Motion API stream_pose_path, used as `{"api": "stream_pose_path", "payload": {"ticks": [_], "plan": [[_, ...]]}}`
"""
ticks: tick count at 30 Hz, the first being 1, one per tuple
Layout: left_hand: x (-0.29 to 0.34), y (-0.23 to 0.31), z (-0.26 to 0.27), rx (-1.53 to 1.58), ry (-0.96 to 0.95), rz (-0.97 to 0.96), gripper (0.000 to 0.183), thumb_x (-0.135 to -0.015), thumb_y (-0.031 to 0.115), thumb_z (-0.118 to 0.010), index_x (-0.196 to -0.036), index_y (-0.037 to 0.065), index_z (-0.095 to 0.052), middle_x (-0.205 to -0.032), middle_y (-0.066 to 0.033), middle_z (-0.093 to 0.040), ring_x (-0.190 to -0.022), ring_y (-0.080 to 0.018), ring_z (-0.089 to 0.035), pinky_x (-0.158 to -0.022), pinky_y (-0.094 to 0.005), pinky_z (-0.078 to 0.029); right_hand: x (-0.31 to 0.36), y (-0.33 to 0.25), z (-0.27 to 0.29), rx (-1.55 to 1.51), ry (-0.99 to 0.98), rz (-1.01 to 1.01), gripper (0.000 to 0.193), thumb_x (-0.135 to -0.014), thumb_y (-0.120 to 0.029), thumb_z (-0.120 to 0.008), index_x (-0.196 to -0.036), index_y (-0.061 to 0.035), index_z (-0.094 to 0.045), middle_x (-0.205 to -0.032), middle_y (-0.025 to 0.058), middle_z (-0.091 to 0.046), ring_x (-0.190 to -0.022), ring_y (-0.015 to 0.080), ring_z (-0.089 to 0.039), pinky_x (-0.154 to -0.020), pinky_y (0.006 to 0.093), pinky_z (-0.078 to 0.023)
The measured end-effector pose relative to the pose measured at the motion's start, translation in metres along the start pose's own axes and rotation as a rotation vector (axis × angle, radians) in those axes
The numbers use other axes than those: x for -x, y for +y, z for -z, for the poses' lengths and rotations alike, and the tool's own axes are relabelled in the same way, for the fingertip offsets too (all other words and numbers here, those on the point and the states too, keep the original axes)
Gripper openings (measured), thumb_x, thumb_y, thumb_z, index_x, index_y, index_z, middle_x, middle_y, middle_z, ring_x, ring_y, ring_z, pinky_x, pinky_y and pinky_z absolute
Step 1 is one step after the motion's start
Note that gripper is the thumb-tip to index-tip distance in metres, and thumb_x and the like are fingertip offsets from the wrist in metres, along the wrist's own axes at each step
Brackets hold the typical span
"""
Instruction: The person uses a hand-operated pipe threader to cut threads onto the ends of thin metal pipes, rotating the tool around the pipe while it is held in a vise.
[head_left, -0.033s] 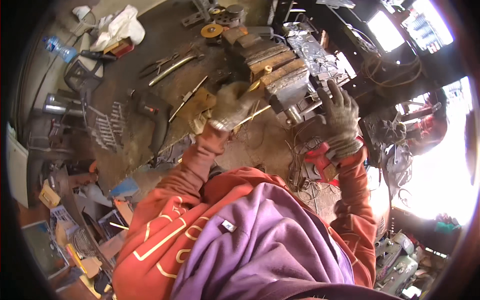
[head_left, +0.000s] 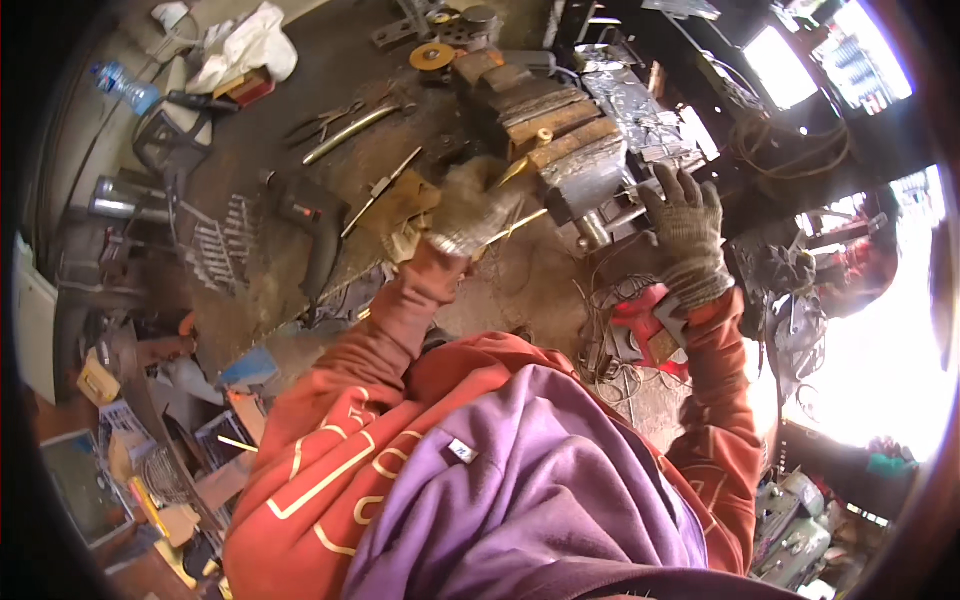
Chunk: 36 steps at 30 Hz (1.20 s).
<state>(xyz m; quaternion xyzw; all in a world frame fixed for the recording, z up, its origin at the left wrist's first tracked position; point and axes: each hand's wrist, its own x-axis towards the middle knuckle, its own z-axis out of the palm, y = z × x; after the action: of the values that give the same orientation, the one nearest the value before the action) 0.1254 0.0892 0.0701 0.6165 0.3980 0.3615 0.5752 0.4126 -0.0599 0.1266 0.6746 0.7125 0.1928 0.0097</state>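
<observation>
A bench vise (head_left: 585, 180) with worn metal jaws stands at the bench's near edge. Between its jaws a small brass-coloured fitting (head_left: 544, 135) sticks up. My left hand (head_left: 470, 210), in a pale work glove, is beside the vise on its left, its fingers smeared by motion. A yellowish strip (head_left: 513, 172) runs from this glove toward the vise, and a thin rod (head_left: 522, 224) shows below it; whether my hand grips either is unclear. My right hand (head_left: 690, 230), in a knitted glove, is right of the vise screw (head_left: 592, 232), fingers stretched out and apart.
On the bench lie a dark power tool (head_left: 312, 225), a metal bar (head_left: 348, 136), pliers (head_left: 325, 122), a cutting disc (head_left: 432, 56) and a row of sockets or bits (head_left: 225, 245). A red object (head_left: 645, 325) and tangled wire (head_left: 605, 350) are below my right hand.
The whole view has shifted slightly, with the bench appearing a little farther right. My right hand sits slightly farther from the vise screw; my left remains blurred beside the vise.
</observation>
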Motion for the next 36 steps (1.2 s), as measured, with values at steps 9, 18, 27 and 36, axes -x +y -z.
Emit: {"api": "stream_pose_path", "payload": {"ticks": [9,18,27,36], "plan": [[0.011,-0.002,0.018,-0.130,0.169,-0.247,0.043,-0.093,0.034,-0.081,-0.114,-0.003,-0.075,-0.102,-0.0192,-0.076,-0.092,-0.0270,-0.074,-0.082,-0.0384,-0.058,-0.084,0.042,-0.027,-0.093,-0.398,0.520,0.038,-0.083,-0.027,-0.075,-0.119,-0.0137,-0.072,-0.113,0.0133,-0.071,-0.108,0.0316,-0.068,-0.092,0.0495,-0.049],[0.008,-0.028,0.146,-0.755,0.622,-0.148,0.029,-0.097,0.019,-0.075,-0.120,0.001,-0.074,-0.109,-0.0209,-0.077,-0.101,-0.0337,-0.075,-0.092,-0.0427,-0.058,-0.023,0.033,-0.228,-0.743,-0.369,0.390,0.059,-0.073,-0.018,-0.088,-0.128,-0.0111,-0.069,-0.111,0.0098,-0.074,-0.100,0.0274,-0.073,-0.086,0.0410,-0.059],[0.026,-0.062,0.235,-0.988,0.878,0.266,0.063,-0.092,0.047,-0.077,-0.136,0.003,-0.067,-0.137,-0.0268,-0.067,-0.131,-0.0442,-0.061,-0.112,-0.0499,-0.047,0.031,-0.025,-0.140,-0.589,0.011,-0.285,0.072,-0.077,-0.025,-0.081,-0.142,-0.0043,-0.057,-0.136,0.0237,-0.061,-0.126,0.0444,-0.059,-0.105,0.0499,-0.051],[0.015,-0.023,0.186,-1.384,0.297,-0.093,0.051,-0.095,0.047,-0.071,-0.130,0.010,-0.072,-0.121,-0.0206,-0.071,-0.113,-0.0438,-0.064,-0.102,-0.0529,-0.049,0.088,-0.131,-0.036,-1.004,-0.128,-0.780,0.041,-0.090,-0.019,-0.079,-0.128,-0.0048,-0.071,-0.107,0.0188,-0.073,-0.102,0.0359,-0.072,-0.087,0.0440,-0.058]]}}
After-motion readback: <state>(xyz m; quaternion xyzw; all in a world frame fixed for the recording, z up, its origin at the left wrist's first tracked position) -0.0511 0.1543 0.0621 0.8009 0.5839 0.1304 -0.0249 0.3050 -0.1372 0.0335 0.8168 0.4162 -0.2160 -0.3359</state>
